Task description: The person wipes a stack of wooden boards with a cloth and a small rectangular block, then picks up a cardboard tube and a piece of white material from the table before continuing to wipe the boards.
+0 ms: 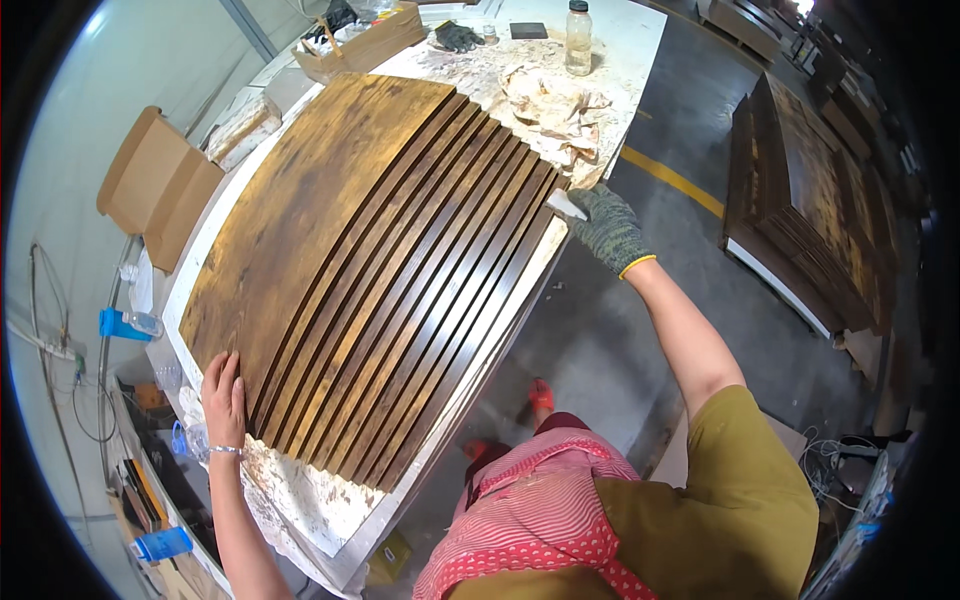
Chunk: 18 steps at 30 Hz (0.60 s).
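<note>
Staggered wood-grain boards [310,180] lie on the table [635,50] between the left hand [225,393], laid open on their near-left edge, and the gloved right hand [606,224], gripping a white pad [566,205] at their far-right corner.

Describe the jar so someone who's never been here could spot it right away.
Find the white table with the overlapping brown boards. Toward its far end, beyond the crumpled stained cloth, stands a clear jar. Its tall, see-through body and dark lid set it apart from the flat dark block nearby.
</note>
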### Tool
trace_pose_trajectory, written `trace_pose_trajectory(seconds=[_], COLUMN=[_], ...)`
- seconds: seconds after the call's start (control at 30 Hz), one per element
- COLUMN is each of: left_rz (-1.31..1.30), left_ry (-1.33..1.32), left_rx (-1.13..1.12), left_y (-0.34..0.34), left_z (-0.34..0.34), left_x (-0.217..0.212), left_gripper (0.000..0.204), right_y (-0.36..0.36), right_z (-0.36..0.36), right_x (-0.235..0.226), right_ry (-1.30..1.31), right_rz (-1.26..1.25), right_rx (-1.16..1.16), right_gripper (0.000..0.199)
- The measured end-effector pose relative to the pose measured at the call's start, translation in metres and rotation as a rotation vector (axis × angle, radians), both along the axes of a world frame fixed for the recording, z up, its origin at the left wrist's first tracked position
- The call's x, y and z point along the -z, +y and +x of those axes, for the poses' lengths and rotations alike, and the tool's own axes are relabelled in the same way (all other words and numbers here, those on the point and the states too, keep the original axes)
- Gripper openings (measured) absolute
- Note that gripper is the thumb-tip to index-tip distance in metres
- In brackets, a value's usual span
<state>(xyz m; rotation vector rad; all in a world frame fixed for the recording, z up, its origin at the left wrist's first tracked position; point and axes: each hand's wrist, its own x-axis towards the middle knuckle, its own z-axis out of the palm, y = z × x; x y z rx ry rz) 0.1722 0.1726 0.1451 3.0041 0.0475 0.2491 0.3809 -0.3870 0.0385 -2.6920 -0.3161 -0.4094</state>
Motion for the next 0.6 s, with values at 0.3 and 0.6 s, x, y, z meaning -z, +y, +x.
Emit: trace_pose_trajectory(seconds=[0.3, 0.6], left_rz=[0.018, 0.081], left_ry=[-0.077, -0.175], left_rx=[0.025, 0.038], left_y=[0.007, 0.007], left_z=[-0.012, -0.001], left_x=[0.006, 0.017], left_gripper=[0.033, 0.032], right_y=[0.105, 0.222], right_z=[-0.152, -0.271], right_x=[0.005, -0.029], right_ry=[-0.077, 0.477], right_rz=[-0.049, -0.188], right_rx=[-0.364, -0.713], right_gripper=[0.040, 0.043])
